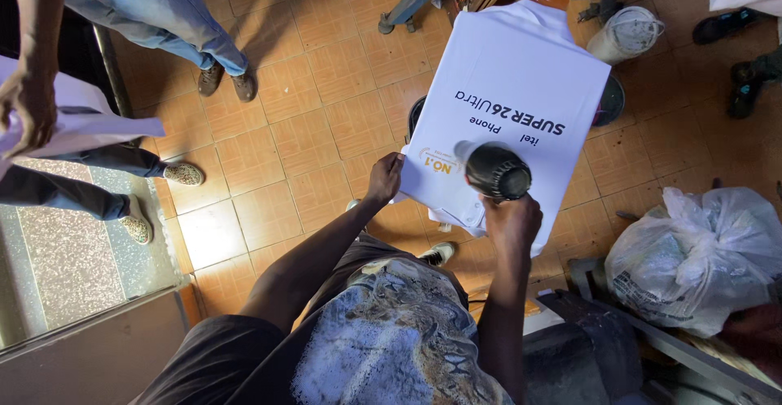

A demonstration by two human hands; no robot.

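Between the two hands, a white printed cotton T-shirt (521, 71) stretched flat over a board, spread above the orange-brown tiled floor (301, 120). Left hand (384, 179) closed, pinching the shirt's near left edge; right hand (511, 219) wrapped around the handle of a black round-nosed heat gun (497, 170), its muzzle just over the fabric. Right of the right hand, a knotted clear plastic bag (700, 250).

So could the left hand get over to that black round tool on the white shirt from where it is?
Probably yes. The left hand grips the white shirt's edge close to the black round tool; only flat fabric lies between, though the right hand already holds it.
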